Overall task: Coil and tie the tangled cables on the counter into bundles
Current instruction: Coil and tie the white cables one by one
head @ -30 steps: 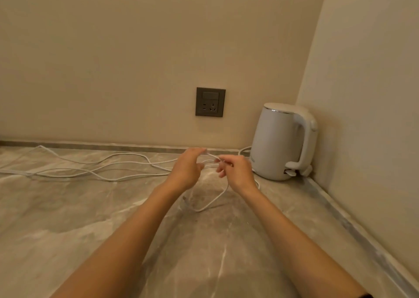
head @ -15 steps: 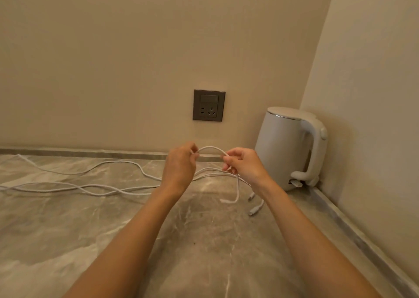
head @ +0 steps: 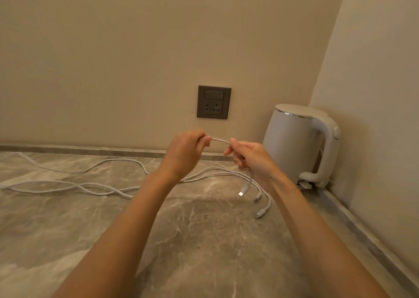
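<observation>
A white cable (head: 220,140) is held above the counter (head: 204,241) between both hands. It is pinched at one side by the curled fingers of the left hand (head: 184,152) and at the other by the thumb and fingers of the right hand (head: 251,159). A short, nearly straight span is stretched between them. Below the right hand the cable's tail hangs down, and its connector (head: 242,192) is suspended just above the marble. The loose cables (head: 90,189) are spread across the counter behind and to the left of the left forearm. Two of their plug ends are laid near the right wrist.

Compared with half a second ago, the span between the hands is flattened from a raised arch into a tighter line. Both hands are carried slightly higher, and the hanging loop under the right hand is drawn up into a single tail.

The counter is bounded at the back by a low stone upstand (head: 68,149) against the back wall, where a wall socket (head: 213,102) is mounted. At the right it is bounded by the side wall. The corner is occupied by a white kettle (head: 292,143), near the right hand but apart from it. A broad stretch of bare marble is seen beneath the forearms, towards the camera.
</observation>
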The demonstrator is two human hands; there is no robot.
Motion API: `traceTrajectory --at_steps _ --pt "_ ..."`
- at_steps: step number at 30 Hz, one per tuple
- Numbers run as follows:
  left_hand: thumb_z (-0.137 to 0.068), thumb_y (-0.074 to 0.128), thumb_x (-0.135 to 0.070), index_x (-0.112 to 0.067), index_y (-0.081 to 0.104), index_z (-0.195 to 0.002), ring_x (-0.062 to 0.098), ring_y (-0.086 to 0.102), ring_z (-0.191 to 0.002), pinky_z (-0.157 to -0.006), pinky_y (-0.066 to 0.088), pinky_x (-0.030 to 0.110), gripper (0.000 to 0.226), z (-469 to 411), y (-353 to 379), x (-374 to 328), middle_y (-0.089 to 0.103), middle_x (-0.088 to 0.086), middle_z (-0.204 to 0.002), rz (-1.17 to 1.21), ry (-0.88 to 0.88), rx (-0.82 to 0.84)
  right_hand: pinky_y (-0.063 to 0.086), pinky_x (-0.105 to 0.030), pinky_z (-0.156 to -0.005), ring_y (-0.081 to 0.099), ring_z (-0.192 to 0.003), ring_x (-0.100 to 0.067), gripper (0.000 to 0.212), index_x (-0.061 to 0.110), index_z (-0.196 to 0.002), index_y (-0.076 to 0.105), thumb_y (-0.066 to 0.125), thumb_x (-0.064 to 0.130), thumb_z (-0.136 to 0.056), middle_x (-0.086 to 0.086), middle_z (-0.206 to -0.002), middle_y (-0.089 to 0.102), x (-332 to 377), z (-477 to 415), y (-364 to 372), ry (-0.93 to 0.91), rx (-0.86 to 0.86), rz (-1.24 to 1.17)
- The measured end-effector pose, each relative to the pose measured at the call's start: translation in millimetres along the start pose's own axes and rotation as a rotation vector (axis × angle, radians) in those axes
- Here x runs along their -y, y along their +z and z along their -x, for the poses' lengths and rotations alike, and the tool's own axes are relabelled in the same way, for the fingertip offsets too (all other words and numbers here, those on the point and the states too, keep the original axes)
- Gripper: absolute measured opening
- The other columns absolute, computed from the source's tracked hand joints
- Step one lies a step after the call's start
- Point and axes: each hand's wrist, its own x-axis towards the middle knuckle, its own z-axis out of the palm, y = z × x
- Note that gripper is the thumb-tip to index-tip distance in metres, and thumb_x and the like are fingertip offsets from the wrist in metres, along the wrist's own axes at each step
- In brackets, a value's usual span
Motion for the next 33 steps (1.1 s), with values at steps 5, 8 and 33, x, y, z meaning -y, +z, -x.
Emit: traceTrajectory --at_steps 5,8,33 --pt "-0.096 0.047 -0.017 -0.005 0.066 -0.088 0.01 0.039 -0.049 -0.05 0.028 0.03 0.023 -2 -6 7 0.048 -0.006 -0.056 0.033 -0.107 -0.187 0.017 -0.013 -0.03 0.018 -0.029 -0.001 0.055 0.011 -0.059 0.056 0.036 0.052 -0.09 0.009 -0.035 0.025 3 5 12 0.245 0.351 -0.482" --pt "-0.097 0.046 -0.019 -0.006 0.065 -0.087 0.015 0.044 -0.053 -0.053 0.033 0.032 0.025 -2 -4 5 0.053 0.0 -0.06 0.002 -0.162 -0.209 0.014 -0.012 -0.027 0.017 -0.025 0.001 0.059 0.014 -0.056 0.057 0.032 0.059 -0.084 0.01 -0.031 0.026 4 8 20 0.31 0.498 -0.646" --pt "-0.097 0.045 -0.025 -0.013 0.063 -0.088 0.005 0.046 -0.064 -0.061 0.038 0.019 0.023 12 16 -24 0.055 -0.003 -0.081 -0.079 -0.045 0.92 0.028 -0.02 -0.042 0.032 -0.044 -0.011 0.063 0.005 -0.071 0.051 0.029 0.061 -0.091 -0.005 -0.055 0.041 -6 -3 1 0.174 0.128 -0.951"
